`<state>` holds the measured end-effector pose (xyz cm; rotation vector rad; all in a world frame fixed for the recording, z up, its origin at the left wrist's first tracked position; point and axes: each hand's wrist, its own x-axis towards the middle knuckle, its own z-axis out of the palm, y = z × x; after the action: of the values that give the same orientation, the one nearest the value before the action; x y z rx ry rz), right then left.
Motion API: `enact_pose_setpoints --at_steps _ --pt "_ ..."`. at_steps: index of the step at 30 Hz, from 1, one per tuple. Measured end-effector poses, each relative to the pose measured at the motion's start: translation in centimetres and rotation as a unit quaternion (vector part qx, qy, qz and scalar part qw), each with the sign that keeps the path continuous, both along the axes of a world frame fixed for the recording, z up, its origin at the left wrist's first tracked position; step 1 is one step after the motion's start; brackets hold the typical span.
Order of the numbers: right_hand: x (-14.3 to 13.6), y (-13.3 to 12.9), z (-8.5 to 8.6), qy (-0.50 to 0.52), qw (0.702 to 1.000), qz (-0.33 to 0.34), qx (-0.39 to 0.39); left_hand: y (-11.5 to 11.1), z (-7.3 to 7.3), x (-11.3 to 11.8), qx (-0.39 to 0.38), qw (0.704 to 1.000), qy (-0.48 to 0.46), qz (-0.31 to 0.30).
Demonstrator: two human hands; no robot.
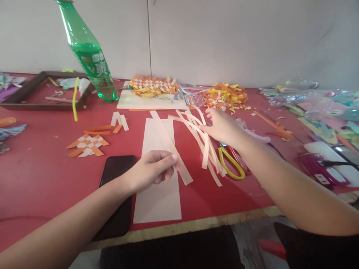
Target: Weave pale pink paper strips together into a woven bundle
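My left hand (pixel 157 167) is closed, thumb pressed against the curled fingers, with a long pale paper strip (pixel 183 173) pinched at the thumb tip. That strip slants across a pale paper sheet (pixel 157 201) lying below the hand. Over a loose bunch of pale paper strips (pixel 198 132), some of them curling upward, hovers my right hand (pixel 220 125). Its thumb and fingers are apart beside the curled strips, and I see nothing between them. Scissors with yellow and red handles (pixel 232 164) lie under the right forearm. A black phone (pixel 119 162) is partly beneath the left wrist.
A green soda bottle (pixel 92 63) stands at back left beside a dark frame (pixel 42 106). A woven orange-and-white paper piece (pixel 87 145) lies at left. Orange and yellow scraps (pixel 227 96) are heaped behind. At right are plastic bags (pixel 331 104) and a purple device (pixel 319 172).
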<state>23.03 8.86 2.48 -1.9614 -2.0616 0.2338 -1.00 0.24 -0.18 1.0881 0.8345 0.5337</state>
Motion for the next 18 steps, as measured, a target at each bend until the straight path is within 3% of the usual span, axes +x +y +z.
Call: enact_pose_setpoints --at_steps 2,4,6,9,13,18 --pt "-0.4 -0.3 -0.5 -0.055 0.994 0.02 0.091 0.1 -0.2 0.1 -0.016 0.999 -0.018 0.033" --pt "-1.4 -0.9 -0.9 -0.044 0.987 0.084 0.129 0.2 -0.3 0.2 -0.025 0.996 -0.026 0.086" --pt "-2.9 -1.7 -1.5 -0.009 0.98 0.168 0.106 0.4 -0.3 0.2 -0.026 0.988 -0.035 0.15" --pt "-5.1 -2.8 -2.8 -0.012 0.97 0.226 0.09 0.8 -0.3 0.2 -0.028 0.974 -0.041 0.222" --pt "-6.6 -3.5 -4.3 -0.054 0.96 0.259 0.088 1.0 -0.3 0.2 -0.025 0.983 0.001 0.183" --pt "-6.4 -3.7 -5.0 -0.005 0.956 0.283 0.072 1.1 -0.3 0.4 0.008 0.993 0.062 0.101"
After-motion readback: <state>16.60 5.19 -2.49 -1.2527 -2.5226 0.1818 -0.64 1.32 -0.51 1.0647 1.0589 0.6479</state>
